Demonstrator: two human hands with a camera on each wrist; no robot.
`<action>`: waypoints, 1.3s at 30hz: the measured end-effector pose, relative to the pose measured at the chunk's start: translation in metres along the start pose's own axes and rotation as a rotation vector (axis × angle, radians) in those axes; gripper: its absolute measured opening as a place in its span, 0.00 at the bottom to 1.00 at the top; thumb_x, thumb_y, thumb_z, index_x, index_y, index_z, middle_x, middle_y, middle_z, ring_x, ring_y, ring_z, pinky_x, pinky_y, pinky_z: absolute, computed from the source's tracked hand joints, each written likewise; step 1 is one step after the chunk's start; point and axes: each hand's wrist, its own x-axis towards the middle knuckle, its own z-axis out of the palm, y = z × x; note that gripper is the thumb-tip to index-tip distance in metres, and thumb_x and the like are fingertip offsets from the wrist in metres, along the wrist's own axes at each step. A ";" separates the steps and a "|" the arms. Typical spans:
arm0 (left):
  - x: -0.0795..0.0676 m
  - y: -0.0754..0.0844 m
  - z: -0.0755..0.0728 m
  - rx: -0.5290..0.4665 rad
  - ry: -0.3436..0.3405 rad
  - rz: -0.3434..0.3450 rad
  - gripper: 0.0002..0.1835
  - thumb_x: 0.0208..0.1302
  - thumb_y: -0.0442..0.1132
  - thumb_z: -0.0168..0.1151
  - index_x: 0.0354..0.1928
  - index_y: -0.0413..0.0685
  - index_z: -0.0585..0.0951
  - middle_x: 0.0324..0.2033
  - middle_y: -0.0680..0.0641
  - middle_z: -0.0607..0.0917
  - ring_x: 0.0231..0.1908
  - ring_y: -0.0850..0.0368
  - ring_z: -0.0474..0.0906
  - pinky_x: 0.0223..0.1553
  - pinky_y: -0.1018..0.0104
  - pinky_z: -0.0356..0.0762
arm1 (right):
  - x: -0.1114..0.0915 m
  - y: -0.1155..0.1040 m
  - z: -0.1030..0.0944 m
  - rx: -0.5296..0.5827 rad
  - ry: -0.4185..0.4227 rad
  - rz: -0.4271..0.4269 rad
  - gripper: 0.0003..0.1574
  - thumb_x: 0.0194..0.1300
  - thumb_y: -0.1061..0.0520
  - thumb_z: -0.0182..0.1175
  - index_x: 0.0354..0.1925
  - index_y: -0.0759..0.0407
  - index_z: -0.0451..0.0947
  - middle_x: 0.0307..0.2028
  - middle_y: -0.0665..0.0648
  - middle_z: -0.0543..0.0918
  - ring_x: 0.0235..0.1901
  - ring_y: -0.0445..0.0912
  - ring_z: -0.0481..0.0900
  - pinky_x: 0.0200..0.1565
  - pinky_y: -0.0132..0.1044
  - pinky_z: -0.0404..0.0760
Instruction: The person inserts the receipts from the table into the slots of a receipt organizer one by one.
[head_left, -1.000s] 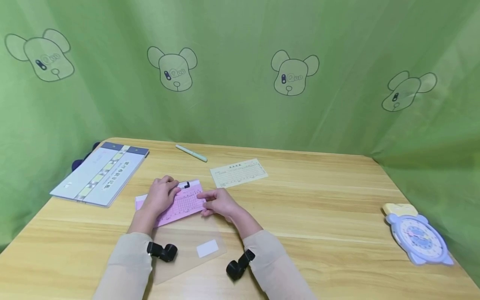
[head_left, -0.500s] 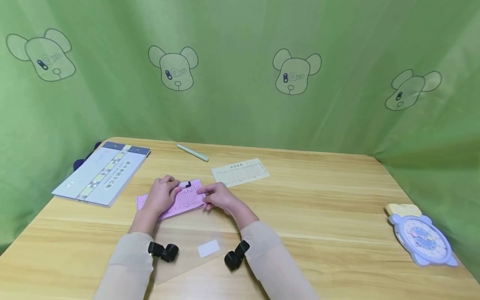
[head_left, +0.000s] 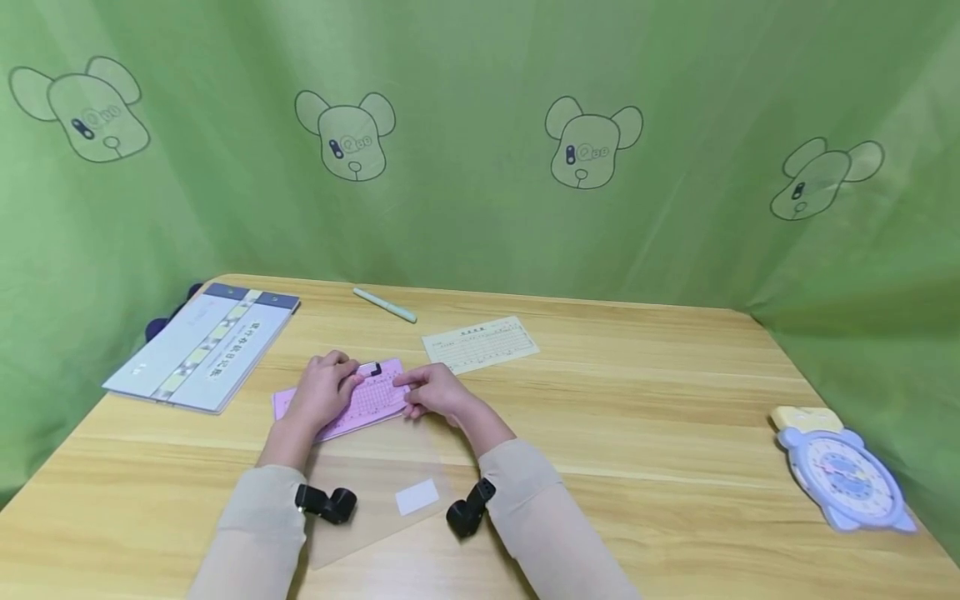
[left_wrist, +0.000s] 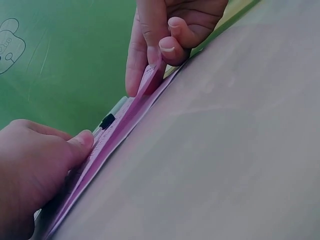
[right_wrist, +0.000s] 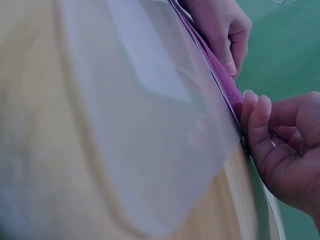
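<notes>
A pink printed form lies at the table's left middle, with a small silver-and-black clip at its top edge. My left hand holds it beside the clip, the thumb on the pink paper in the left wrist view. At its right end, my right hand pinches a pink sheet between thumb and fingers. That view shows the sheet's end lifted a little from the layers below. A clear plastic cover with a white label spreads from the form towards me, under my wrists.
Behind my right hand lies a pale printed slip. Farther back is a light green pen. A grey-blue ledger folder lies at the left edge. At the right edge are a blue toy clock and a yellow block.
The lower edge of the pink form has shifted slightly away from me, and my right forearm has moved a little to the left. My left hand has stayed in place.
</notes>
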 end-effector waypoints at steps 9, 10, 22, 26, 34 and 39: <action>-0.001 -0.001 -0.001 -0.025 0.001 -0.008 0.19 0.57 0.40 0.56 0.47 0.34 0.75 0.41 0.39 0.73 0.42 0.43 0.66 0.46 0.52 0.62 | -0.004 0.000 -0.004 0.048 -0.030 -0.003 0.19 0.53 0.74 0.50 0.46 0.68 0.73 0.27 0.62 0.76 0.17 0.44 0.74 0.22 0.31 0.76; -0.001 -0.001 -0.001 -0.032 0.005 -0.012 0.19 0.57 0.40 0.56 0.47 0.34 0.75 0.41 0.39 0.73 0.41 0.43 0.66 0.46 0.52 0.62 | -0.005 0.000 -0.005 0.057 -0.042 -0.012 0.19 0.54 0.74 0.50 0.46 0.69 0.73 0.28 0.62 0.76 0.17 0.44 0.74 0.22 0.32 0.76; -0.002 -0.001 0.002 -0.143 0.031 -0.089 0.19 0.55 0.39 0.58 0.46 0.33 0.75 0.39 0.39 0.73 0.40 0.44 0.64 0.44 0.53 0.62 | -0.011 -0.005 -0.064 -0.036 0.026 -0.104 0.22 0.54 0.67 0.55 0.50 0.69 0.69 0.34 0.66 0.77 0.28 0.52 0.76 0.30 0.39 0.77; -0.002 0.000 0.002 -0.162 0.036 -0.097 0.19 0.54 0.38 0.58 0.46 0.32 0.75 0.39 0.39 0.73 0.40 0.45 0.64 0.43 0.53 0.62 | -0.010 -0.007 -0.092 -0.072 0.085 -0.159 0.24 0.53 0.68 0.55 0.51 0.71 0.67 0.36 0.66 0.76 0.33 0.56 0.75 0.35 0.45 0.75; -0.003 0.001 0.002 -0.174 0.042 -0.111 0.19 0.54 0.38 0.58 0.45 0.32 0.75 0.38 0.38 0.73 0.40 0.44 0.65 0.43 0.52 0.62 | -0.003 -0.007 -0.139 -0.117 0.215 -0.168 0.26 0.55 0.65 0.55 0.53 0.71 0.65 0.43 0.66 0.73 0.43 0.57 0.70 0.45 0.46 0.69; -0.002 0.001 0.002 -0.175 0.048 -0.119 0.19 0.53 0.38 0.59 0.45 0.32 0.76 0.38 0.39 0.73 0.40 0.44 0.65 0.43 0.53 0.62 | 0.006 0.001 -0.154 -0.101 0.355 -0.144 0.25 0.55 0.66 0.55 0.52 0.71 0.66 0.47 0.67 0.71 0.46 0.54 0.69 0.48 0.40 0.68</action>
